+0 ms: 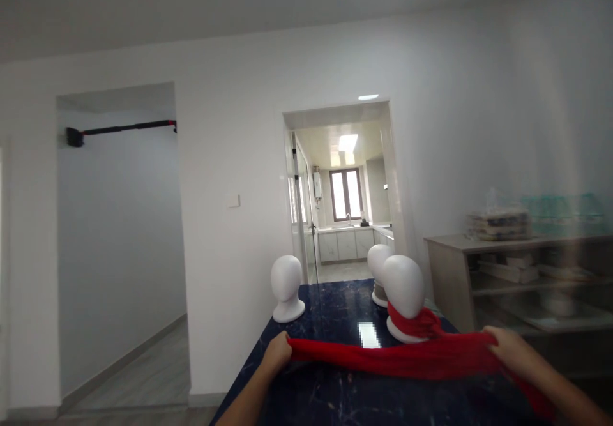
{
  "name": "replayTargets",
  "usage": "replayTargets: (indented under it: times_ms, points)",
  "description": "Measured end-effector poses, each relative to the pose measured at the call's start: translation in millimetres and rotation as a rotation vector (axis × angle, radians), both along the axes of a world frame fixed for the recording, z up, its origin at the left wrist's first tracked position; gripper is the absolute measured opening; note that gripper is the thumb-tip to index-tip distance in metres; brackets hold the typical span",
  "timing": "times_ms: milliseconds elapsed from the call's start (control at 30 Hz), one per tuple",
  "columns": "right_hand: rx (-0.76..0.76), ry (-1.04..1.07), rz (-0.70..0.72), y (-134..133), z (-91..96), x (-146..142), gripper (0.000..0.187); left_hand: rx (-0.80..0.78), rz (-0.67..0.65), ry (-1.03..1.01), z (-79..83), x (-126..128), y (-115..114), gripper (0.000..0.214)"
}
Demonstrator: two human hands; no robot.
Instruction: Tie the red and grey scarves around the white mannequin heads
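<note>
A red scarf point(383, 357) stretches between my two hands above a dark blue marbled table point(330, 324). My left hand point(278, 352) is closed on one end of it. On the other side my right hand point(510, 349) grips the cloth, and a length of it hangs below that hand. Red cloth is also wrapped around the neck of the nearest white mannequin head point(403, 285), and it runs toward my right hand. Whether both red parts are one piece I cannot tell for sure.
Another white mannequin head point(286, 289) stands at the table's left edge. A third head point(380, 260), with something grey around its neck, is partly hidden behind the nearest one. To the right is a shelf unit point(447, 279) with stacked items point(498, 223) on top.
</note>
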State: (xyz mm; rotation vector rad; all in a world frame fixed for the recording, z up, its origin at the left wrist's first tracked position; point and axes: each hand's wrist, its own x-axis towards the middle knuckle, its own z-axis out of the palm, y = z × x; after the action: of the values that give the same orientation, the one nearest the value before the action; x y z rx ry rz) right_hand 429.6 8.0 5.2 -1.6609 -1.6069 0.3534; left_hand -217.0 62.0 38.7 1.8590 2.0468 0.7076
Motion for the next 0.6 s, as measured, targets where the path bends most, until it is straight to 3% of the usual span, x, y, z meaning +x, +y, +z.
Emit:
replayTargets:
  times_ms: [100,200,267,333,400,467,500,533,600]
  points:
    - [-0.015,-0.001,0.036,1,-26.1,-5,0.022,-0.068,-0.067,-0.147,18.4,-13,-7,0.017]
    - [0.005,-0.142,0.034,-12,-27.3,-46,0.035,-0.165,-0.193,-0.264,34.9,-17,-18,0.030]
    - [0.098,-0.277,0.051,-26,-19.1,-100,0.044,-0.249,-0.275,-0.313,44.3,-11,-26,0.038]
    - [0.156,-0.237,0.254,-37,-11.2,-172,0.052,-0.340,-0.377,-0.375,51.4,4,-36,0.043]
    - [0.097,-0.085,0.497,-42,-7.5,-250,0.084,-0.415,-0.499,-0.461,54.9,29,-47,0.043]
    - [0.023,0.132,0.633,-36,-7.7,-317,0.122,-0.466,-0.628,-0.546,53.5,57,-56,0.043]
    - [0.006,0.238,0.699,-29,-8.8,-341,0.126,-0.486,-0.698,-0.572,51.0,69,-58,0.043]
    - [0.008,0.348,0.736,-21,-10.5,-357,0.117,-0.489,-0.774,-0.600,47.5,77,-57,0.045]
    - [-0.002,0.544,0.762,-1,-15.9,-367,0.072,-0.427,-0.849,-0.636,37.9,81,-47,0.049]
